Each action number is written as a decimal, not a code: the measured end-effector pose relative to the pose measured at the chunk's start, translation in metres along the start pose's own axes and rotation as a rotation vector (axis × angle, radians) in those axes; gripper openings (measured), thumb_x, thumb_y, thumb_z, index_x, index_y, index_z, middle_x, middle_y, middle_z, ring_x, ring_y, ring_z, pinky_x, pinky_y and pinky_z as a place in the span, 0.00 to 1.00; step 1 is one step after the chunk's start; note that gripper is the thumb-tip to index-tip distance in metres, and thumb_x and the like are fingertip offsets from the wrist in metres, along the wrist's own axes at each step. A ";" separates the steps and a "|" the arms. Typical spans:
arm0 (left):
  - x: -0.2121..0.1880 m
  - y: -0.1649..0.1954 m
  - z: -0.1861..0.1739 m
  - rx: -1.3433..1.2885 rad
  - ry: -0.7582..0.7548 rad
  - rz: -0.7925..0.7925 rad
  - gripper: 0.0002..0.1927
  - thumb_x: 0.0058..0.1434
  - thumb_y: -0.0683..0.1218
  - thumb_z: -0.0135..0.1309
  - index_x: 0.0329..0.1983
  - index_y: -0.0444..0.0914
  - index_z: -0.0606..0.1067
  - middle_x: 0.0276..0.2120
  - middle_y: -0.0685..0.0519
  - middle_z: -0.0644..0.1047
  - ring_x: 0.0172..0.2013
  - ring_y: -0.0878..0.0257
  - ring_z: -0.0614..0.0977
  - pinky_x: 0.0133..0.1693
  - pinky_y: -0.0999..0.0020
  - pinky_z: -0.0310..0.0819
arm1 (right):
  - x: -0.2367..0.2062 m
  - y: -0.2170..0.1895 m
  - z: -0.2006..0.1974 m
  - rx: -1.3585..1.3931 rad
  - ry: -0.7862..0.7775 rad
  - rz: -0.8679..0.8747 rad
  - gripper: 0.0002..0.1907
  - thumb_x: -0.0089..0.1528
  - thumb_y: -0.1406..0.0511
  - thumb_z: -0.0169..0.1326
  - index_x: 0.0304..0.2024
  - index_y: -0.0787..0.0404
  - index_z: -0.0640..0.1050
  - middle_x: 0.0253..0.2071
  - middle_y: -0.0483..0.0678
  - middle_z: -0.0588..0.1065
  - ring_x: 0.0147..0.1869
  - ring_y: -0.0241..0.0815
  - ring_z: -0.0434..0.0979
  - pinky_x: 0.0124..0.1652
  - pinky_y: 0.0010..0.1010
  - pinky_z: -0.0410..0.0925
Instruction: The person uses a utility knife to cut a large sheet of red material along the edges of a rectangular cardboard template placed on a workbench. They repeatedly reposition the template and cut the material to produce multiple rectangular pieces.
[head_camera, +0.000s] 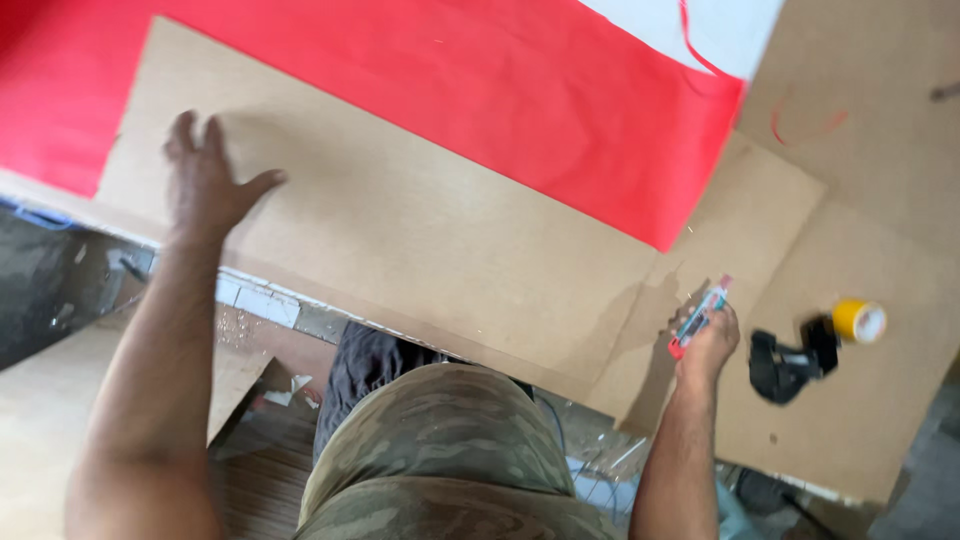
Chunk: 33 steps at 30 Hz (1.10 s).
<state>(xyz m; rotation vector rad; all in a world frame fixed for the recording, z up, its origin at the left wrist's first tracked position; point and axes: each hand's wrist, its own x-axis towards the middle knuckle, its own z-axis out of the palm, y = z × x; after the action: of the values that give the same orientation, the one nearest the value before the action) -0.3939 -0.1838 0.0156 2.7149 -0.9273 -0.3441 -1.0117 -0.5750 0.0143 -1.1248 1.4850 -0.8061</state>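
Surface: a brown board (400, 230) is lying flat, a red sheet (480, 90) overlapping its far edge.
Left hand (205, 180): pressing open-palmed on the board's left end.
Right hand (708, 345): gripping a red utility knife (700, 315) at the board's right corner (blade unclear).
Tape dispenser (810, 350): sitting right of the board, its roll yellow.

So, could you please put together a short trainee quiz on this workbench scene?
1. True or false: the left hand lies flat on the brown board.
2. What does the right hand hold?
A. a paintbrush
B. a red utility knife
C. a hammer
3. What colour is the sheet lying over the board's far side?

Key:
1. True.
2. B.
3. Red.
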 end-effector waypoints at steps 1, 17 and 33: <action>0.008 0.001 -0.004 -0.012 -0.019 -0.027 0.63 0.50 0.69 0.73 0.76 0.28 0.59 0.72 0.29 0.53 0.69 0.29 0.58 0.60 0.36 0.68 | -0.011 -0.009 0.024 -0.019 0.015 0.008 0.15 0.67 0.61 0.46 0.52 0.57 0.79 0.35 0.44 0.75 0.30 0.34 0.76 0.25 0.28 0.71; 0.063 -0.024 -0.022 0.398 -0.236 -0.141 0.47 0.58 0.53 0.62 0.72 0.26 0.56 0.74 0.34 0.48 0.62 0.38 0.62 0.34 0.49 0.85 | -0.205 -0.108 0.618 -0.786 -1.165 -0.733 0.21 0.71 0.60 0.50 0.66 0.59 0.71 0.38 0.53 0.82 0.36 0.42 0.86 0.37 0.32 0.77; 0.079 -0.041 -0.067 0.663 -0.528 0.151 0.34 0.55 0.39 0.60 0.66 0.26 0.68 0.72 0.28 0.54 0.71 0.33 0.50 0.56 0.54 0.71 | -0.198 -0.091 0.801 -1.148 -1.246 -1.148 0.21 0.67 0.58 0.54 0.64 0.47 0.75 0.41 0.47 0.83 0.43 0.47 0.84 0.41 0.41 0.76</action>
<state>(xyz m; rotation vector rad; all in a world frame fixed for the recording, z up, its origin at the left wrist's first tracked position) -0.2896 -0.1909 0.0547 3.1630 -1.6224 -0.8879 -0.2108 -0.3562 -0.0084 -2.6982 -0.0404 0.3173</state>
